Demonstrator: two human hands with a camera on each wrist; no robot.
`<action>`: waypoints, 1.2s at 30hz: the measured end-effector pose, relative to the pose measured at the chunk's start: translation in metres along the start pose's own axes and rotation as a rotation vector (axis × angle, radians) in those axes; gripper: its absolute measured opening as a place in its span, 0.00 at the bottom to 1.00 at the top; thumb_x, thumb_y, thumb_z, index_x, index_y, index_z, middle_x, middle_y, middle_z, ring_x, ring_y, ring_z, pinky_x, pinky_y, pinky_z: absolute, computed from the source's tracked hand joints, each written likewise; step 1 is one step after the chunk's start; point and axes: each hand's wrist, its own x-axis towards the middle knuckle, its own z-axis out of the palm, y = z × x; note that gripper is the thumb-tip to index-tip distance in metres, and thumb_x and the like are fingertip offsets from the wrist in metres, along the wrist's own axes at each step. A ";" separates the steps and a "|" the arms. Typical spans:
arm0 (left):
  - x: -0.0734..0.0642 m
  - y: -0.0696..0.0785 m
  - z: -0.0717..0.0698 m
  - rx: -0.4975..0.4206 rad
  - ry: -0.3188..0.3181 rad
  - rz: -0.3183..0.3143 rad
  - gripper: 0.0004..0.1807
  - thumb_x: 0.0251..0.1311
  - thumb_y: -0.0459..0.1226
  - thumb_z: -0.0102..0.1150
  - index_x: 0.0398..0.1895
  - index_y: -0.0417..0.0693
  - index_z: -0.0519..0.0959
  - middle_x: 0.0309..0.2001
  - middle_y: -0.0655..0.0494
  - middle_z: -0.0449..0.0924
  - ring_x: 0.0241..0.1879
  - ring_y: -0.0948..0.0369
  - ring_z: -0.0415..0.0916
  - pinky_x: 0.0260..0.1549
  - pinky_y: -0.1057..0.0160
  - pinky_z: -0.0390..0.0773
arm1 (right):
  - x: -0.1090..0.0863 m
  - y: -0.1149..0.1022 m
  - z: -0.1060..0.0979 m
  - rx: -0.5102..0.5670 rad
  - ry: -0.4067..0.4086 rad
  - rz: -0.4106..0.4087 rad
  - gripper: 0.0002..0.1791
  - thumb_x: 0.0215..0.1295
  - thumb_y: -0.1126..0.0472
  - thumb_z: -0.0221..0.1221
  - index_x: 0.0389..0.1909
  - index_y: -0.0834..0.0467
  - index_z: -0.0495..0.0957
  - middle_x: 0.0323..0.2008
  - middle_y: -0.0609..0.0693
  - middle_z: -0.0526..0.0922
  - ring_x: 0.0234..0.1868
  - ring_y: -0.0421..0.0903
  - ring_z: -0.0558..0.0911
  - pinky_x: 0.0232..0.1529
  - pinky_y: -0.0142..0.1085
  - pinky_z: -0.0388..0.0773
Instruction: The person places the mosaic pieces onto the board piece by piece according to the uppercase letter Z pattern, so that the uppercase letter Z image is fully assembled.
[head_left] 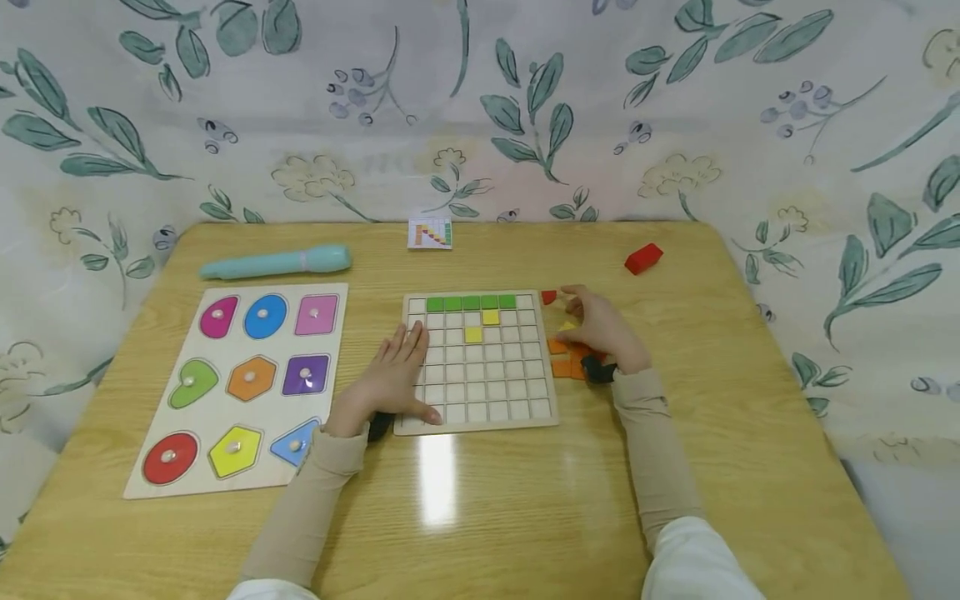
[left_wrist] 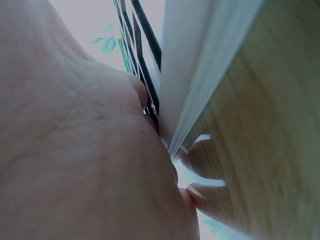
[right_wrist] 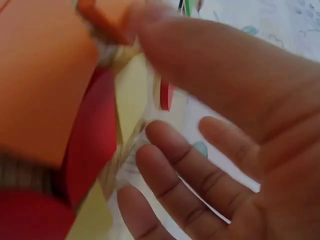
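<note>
A wooden grid board (head_left: 480, 427) lies at the middle of the table. Several green tiles (head_left: 471, 302) line its top row, and two yellow tiles (head_left: 473, 335) sit below them. Across the board's left side my left hand (head_left: 393, 375) rests with its fingers spread; the left wrist view shows the palm against the board's edge (left_wrist: 200, 85). My right hand (head_left: 603, 329) is over loose orange pieces (head_left: 561, 368) beside the board, fingers relaxed. The right wrist view has its thumb near an orange piece, with red (right_wrist: 95, 135) and yellow pieces (right_wrist: 132, 95) close by; contact is blurred.
A small red piece (head_left: 549, 297) lies by the board's upper right corner. Farther right is a red block (head_left: 643, 258). A pattern card (head_left: 430, 233) lies at the back. On the left are a knobbed shape puzzle (head_left: 247, 337) and a teal marker-shaped object (head_left: 277, 263).
</note>
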 end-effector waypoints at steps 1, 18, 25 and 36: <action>0.000 -0.001 0.000 0.003 0.001 -0.003 0.76 0.38 0.61 0.74 0.76 0.37 0.31 0.77 0.41 0.21 0.76 0.43 0.17 0.73 0.39 0.30 | -0.001 -0.001 -0.001 -0.004 -0.001 0.003 0.43 0.57 0.62 0.68 0.71 0.63 0.58 0.56 0.66 0.76 0.57 0.60 0.74 0.62 0.53 0.71; -0.002 -0.010 0.007 -0.014 0.021 0.010 0.77 0.36 0.64 0.71 0.76 0.36 0.32 0.77 0.40 0.21 0.75 0.42 0.16 0.73 0.40 0.29 | 0.031 -0.029 0.030 -0.165 0.090 -0.005 0.34 0.52 0.72 0.60 0.64 0.64 0.66 0.42 0.59 0.79 0.38 0.52 0.75 0.40 0.41 0.74; -0.003 -0.006 0.007 -0.018 0.022 0.002 0.76 0.38 0.62 0.73 0.75 0.34 0.33 0.77 0.37 0.22 0.75 0.39 0.18 0.73 0.38 0.32 | 0.028 -0.029 0.028 -0.127 0.104 0.021 0.26 0.53 0.66 0.62 0.55 0.62 0.70 0.40 0.56 0.79 0.36 0.49 0.75 0.37 0.36 0.72; 0.001 -0.006 0.003 -0.009 0.017 0.016 0.76 0.38 0.62 0.73 0.76 0.35 0.32 0.77 0.40 0.21 0.75 0.42 0.17 0.73 0.39 0.30 | 0.030 -0.105 0.083 -0.206 -0.128 -0.227 0.25 0.58 0.65 0.64 0.57 0.57 0.73 0.39 0.50 0.79 0.35 0.44 0.75 0.38 0.33 0.75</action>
